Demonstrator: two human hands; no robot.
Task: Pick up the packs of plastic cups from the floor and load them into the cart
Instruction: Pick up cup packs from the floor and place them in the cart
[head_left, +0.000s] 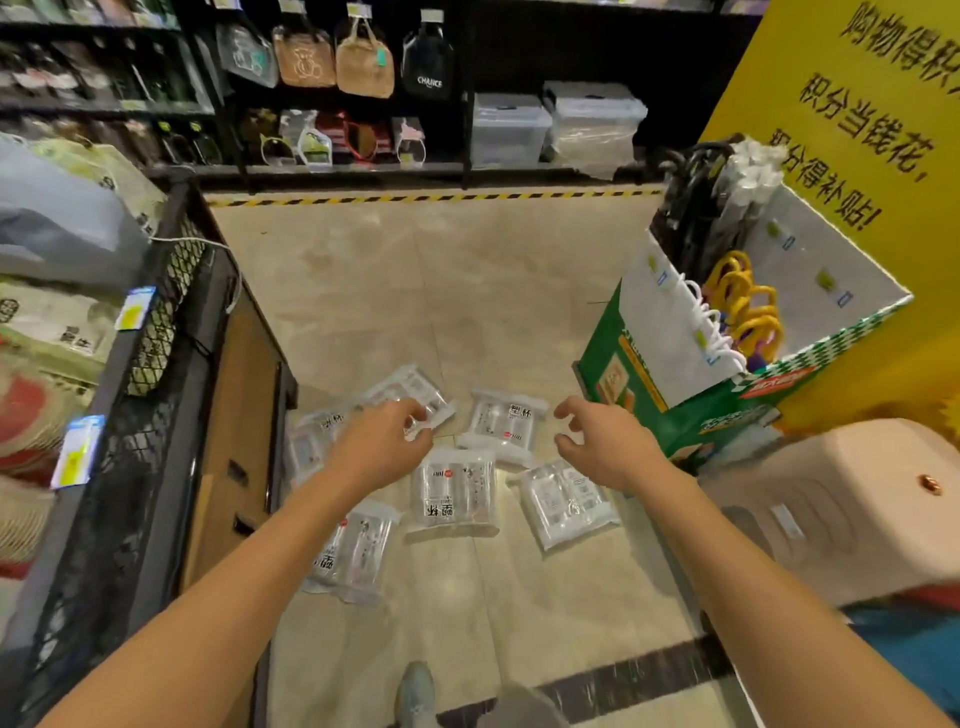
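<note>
Plastic cup packs — both hands above

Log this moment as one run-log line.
phase: reaching | left hand: open, over packs | right hand: open, empty | packs: all on floor

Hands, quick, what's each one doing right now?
Left hand: fingers curled at a cup pack, grip cannot be told.
Right hand: open, holding nothing.
</note>
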